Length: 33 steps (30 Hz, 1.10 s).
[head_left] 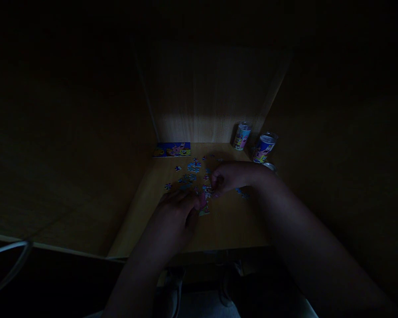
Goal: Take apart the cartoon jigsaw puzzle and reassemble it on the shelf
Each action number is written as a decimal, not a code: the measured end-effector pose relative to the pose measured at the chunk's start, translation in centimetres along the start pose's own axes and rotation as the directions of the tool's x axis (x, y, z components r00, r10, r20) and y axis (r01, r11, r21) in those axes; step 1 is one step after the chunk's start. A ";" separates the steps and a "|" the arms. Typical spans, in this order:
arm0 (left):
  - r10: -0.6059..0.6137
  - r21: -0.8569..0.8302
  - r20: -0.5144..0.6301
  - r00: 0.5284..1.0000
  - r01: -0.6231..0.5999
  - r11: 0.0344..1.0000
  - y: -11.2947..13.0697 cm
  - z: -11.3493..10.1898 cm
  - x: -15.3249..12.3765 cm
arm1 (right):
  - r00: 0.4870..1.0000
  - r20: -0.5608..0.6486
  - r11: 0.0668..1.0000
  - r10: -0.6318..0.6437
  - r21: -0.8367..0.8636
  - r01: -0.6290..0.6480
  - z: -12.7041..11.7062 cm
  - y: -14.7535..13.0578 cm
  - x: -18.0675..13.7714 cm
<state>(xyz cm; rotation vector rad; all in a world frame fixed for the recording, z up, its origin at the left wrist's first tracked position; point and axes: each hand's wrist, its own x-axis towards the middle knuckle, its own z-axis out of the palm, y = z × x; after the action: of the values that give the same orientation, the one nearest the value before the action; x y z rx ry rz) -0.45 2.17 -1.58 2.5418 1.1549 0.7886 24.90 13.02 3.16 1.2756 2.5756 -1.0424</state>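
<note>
A small joined group of jigsaw puzzle pieces (204,212) lies on the wooden board between my hands. My left hand (177,210) is bent over its left side, with the thumb and forefinger on the pink part. From the right, my right hand (227,177) reaches in with curled fingers pinched at the group's upper edge; the piece in them is mostly hidden. Beyond the hands are loose jigsaw pieces, with one cluster (194,167) farther back and another cluster (187,178) nearer. More pieces (242,193) lie partly behind my right wrist.
A blue cartoon picture card (172,149) lies at the back left. Two clear-lidded cartoon canisters, one farther back (242,137) and one nearer (264,148), stand at the back right, near a round lid-like object (269,166). Wooden panels enclose the back and sides. The scene is very dark.
</note>
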 end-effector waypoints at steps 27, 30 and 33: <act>-0.012 -0.010 -0.007 1.000 0.012 1.000 0.3 -0.2 0.3 | 0.994 -0.042 0.992 -0.103 0.067 0.105 0.2 -0.5 0.0; -0.016 0.005 0.000 1.000 0.016 1.000 0.4 -0.2 0.3 | 0.995 -0.028 0.991 -0.096 0.089 0.098 0.2 -0.6 0.0; -0.013 -0.005 0.007 1.000 0.013 1.000 0.4 -0.3 0.2 | 0.996 -0.024 0.991 -0.088 0.102 0.090 0.1 -0.7 0.0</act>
<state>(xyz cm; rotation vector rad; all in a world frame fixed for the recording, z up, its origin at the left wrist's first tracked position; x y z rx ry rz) -0.25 2.04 -1.07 2.5281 1.1652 0.7784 24.41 12.64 3.43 1.2074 2.6479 -1.1986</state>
